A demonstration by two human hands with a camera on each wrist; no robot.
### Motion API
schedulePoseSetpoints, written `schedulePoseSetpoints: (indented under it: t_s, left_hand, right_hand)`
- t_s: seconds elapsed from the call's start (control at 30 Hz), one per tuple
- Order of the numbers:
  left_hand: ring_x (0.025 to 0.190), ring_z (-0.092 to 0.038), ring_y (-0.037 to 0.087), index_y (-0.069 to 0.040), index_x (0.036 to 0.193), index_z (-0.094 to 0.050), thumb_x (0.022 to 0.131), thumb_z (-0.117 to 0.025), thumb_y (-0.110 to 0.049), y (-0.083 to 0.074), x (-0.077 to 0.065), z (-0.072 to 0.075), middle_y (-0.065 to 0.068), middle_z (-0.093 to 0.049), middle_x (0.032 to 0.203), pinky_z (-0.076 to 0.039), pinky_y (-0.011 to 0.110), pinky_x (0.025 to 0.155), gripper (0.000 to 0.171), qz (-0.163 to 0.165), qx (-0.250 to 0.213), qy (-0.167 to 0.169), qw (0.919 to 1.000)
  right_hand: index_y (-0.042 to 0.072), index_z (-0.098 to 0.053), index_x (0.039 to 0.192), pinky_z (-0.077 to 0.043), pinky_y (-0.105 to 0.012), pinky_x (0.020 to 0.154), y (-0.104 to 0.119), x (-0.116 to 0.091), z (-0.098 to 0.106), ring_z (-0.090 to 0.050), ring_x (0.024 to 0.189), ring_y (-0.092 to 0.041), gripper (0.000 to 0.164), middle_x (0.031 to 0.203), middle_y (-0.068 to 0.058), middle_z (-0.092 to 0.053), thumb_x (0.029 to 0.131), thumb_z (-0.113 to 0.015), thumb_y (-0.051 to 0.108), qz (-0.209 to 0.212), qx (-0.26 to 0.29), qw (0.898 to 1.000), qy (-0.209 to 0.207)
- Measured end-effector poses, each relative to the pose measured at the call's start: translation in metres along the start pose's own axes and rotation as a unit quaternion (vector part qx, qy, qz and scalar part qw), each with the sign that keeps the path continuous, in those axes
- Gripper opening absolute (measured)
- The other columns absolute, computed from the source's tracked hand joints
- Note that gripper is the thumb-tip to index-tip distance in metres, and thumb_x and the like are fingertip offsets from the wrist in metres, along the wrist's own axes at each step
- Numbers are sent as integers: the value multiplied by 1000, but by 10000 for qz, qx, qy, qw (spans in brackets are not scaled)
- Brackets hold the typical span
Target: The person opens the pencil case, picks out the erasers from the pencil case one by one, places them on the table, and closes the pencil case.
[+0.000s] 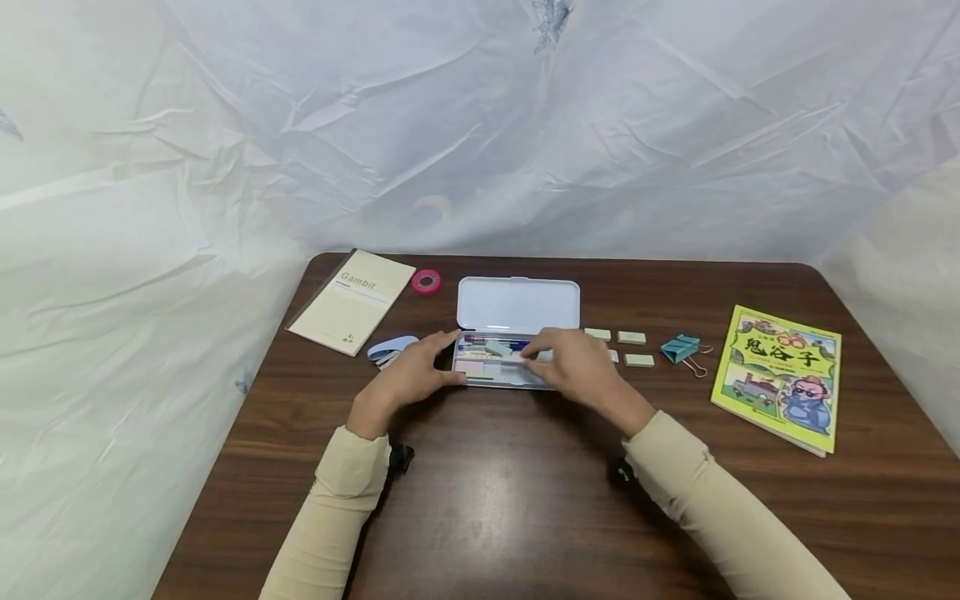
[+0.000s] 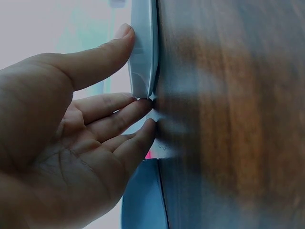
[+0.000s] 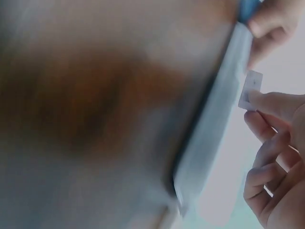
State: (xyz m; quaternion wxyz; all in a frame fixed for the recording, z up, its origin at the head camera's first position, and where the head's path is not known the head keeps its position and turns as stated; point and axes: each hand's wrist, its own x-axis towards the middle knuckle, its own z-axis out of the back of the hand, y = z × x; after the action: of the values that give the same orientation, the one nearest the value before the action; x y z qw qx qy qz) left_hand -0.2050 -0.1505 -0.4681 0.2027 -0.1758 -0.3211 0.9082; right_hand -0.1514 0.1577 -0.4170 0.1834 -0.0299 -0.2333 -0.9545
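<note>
A white pencil case (image 1: 517, 305) lies on the table with its lid tipped back. Inside its tray are a blue pen (image 1: 517, 344) and several small pastel pieces. My left hand (image 1: 408, 375) holds the left end of the case, thumb at the front and fingers around the far corner; the left wrist view shows the case wall (image 2: 142, 52) by the thumb. Over the tray, my right hand (image 1: 577, 367) pinches a small pale eraser (image 3: 251, 90) between thumb and index finger, its other fingers loosely curled. This hand covers the tray's right end in the head view.
Several small pale erasers (image 1: 632, 337) lie right of the case, beside a teal binder clip (image 1: 678, 348). Farther right is a yellow comic book (image 1: 780, 375). To the left are a Gambit notebook (image 1: 352, 302), a pink tape roll (image 1: 426, 282) and a blue looped item (image 1: 392, 347).
</note>
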Motion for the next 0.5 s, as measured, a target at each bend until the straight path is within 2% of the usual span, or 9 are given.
schedulePoseSetpoints:
  t_s: [0.1,0.27,0.37,0.5]
  left_hand:
    - [174,-37,42,-17,179,-41,103,-86,-45,1,1,-2,22,-40,184,-32,60,143,92,39,1,5,10000]
    - [174,-37,41,-18,179,-41,104,-85,-47,4,1,-3,21,-41,184,-33,59,143,92,26,81,-20,10000]
    - [174,-38,40,-18,179,-41,103,-86,-47,4,1,-3,20,-41,184,-33,59,143,92,11,64,-27,10000]
    - [174,-37,42,-17,179,-41,103,-86,-45,2,1,-2,22,-40,184,-32,61,143,93,-24,23,-4,10000]
  right_hand:
    - [17,-93,111,-35,-29,51,-4,-11,29,-49,61,-13,13,106,-4,-87,103,-87,26,-496,212,9985,-57]
    - [12,-91,115,-43,-33,60,-30,-29,59,-59,73,-20,18,115,-15,-85,103,-86,23,-1146,300,9930,30]
    - [11,-91,115,-45,-33,65,-43,-41,69,-63,79,-21,18,124,-20,-84,103,-85,23,-1278,254,9912,214]
    - [10,-91,115,-45,-33,66,-56,-54,75,-63,75,-18,19,129,-23,-83,105,-83,24,-1375,332,9882,592]
